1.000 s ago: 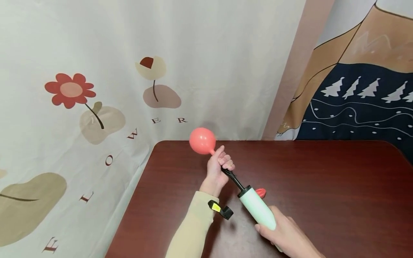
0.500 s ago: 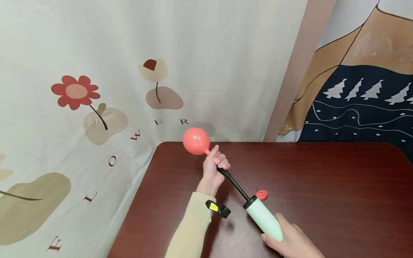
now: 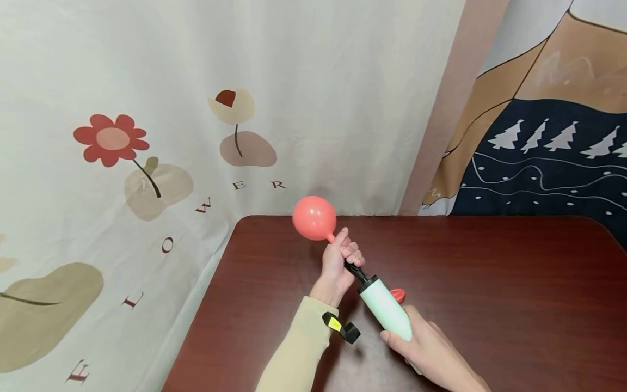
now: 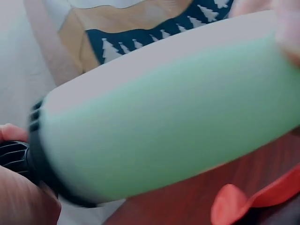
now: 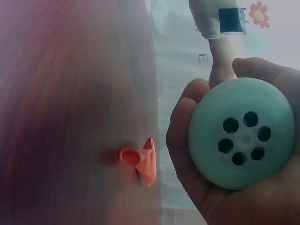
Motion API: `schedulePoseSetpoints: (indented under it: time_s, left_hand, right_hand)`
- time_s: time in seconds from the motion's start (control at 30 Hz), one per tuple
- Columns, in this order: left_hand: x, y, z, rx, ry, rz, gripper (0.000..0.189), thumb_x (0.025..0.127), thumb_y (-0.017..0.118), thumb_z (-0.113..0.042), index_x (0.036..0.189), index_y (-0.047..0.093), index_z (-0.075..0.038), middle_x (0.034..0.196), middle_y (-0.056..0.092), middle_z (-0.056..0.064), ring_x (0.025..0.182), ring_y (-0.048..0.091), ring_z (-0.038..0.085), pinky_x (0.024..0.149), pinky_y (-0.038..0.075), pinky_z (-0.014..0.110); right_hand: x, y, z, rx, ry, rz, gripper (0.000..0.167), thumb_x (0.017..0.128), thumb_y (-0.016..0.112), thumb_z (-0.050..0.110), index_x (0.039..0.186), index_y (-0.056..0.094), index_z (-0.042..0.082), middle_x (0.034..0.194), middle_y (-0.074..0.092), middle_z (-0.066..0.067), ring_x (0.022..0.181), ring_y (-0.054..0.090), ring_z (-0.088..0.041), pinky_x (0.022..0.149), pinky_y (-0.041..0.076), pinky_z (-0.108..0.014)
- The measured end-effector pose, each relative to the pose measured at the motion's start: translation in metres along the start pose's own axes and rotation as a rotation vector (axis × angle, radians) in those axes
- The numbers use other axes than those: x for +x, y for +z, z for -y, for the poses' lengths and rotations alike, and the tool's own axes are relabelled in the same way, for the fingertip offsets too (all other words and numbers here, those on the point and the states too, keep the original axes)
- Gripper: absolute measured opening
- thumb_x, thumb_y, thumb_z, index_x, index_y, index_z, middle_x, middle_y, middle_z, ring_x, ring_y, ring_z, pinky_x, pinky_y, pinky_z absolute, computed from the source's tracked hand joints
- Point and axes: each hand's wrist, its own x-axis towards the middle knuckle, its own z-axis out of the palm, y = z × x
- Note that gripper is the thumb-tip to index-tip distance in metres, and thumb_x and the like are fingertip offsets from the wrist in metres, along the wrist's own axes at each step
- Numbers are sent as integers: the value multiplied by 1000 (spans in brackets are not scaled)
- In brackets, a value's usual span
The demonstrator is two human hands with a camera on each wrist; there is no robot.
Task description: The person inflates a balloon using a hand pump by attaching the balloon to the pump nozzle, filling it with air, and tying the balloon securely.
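Note:
My left hand [image 3: 339, 264] curls round the black handle end of a balloon pump, close to the nozzle. From the top of that fist a small inflated coral-red balloon [image 3: 314, 218] sticks out, its neck at my thumb. My right hand [image 3: 431, 343] grips the pale green barrel of the balloon pump [image 3: 387, 309] near its far end. In the right wrist view the round end cap [image 5: 245, 136] with several holes faces the camera, fingers wrapped about it. The black rod is almost wholly inside the barrel, which sits close to my left fist.
A second, uninflated red balloon [image 3: 398, 295] lies on the dark red-brown table [image 3: 490, 283], just behind the barrel. A white curtain [image 3: 343, 98] with printed flowers hangs along the table's back and left. A black wrist strap [image 3: 341, 328] is on my left sleeve.
The barrel first slid back, baring more of the black rod, then came up against my left fist again. The balloon on the nozzle looks slightly bigger.

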Motion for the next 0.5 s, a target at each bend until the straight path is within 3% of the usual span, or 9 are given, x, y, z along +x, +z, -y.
schedulePoseSetpoints:
  time_s: [0.13, 0.3, 0.5]
  left_hand:
    - [4, -6, -19, -65, 13, 14, 58, 109, 50, -27, 54, 36, -20, 46, 35, -11, 36, 37, 2, 44, 35, 16]
    - [6, -15, -39, -132, 25, 33, 62, 111, 45, -27, 51, 36, -20, 43, 37, -11, 36, 36, 2, 42, 35, 16]
    - [5, -20, -43, -139, 18, 92, 66, 113, 39, -36, 49, 35, -20, 43, 36, -10, 37, 35, 4, 44, 35, 18]
  right_hand:
    - [-11, -6, -10, -16, 14, 44, 57, 88, 80, 48, 128, 60, 13, 98, 64, 7, 79, 56, -9, 68, 45, -30]
    - [-27, -10, -25, -54, -4, 71, 58, 86, 82, 43, 128, 58, 11, 88, 61, 6, 70, 52, -5, 63, 43, -26]
    - [-27, -11, -29, -72, 24, 88, 62, 85, 82, 45, 129, 56, 10, 85, 59, 4, 68, 51, -7, 62, 43, -27]
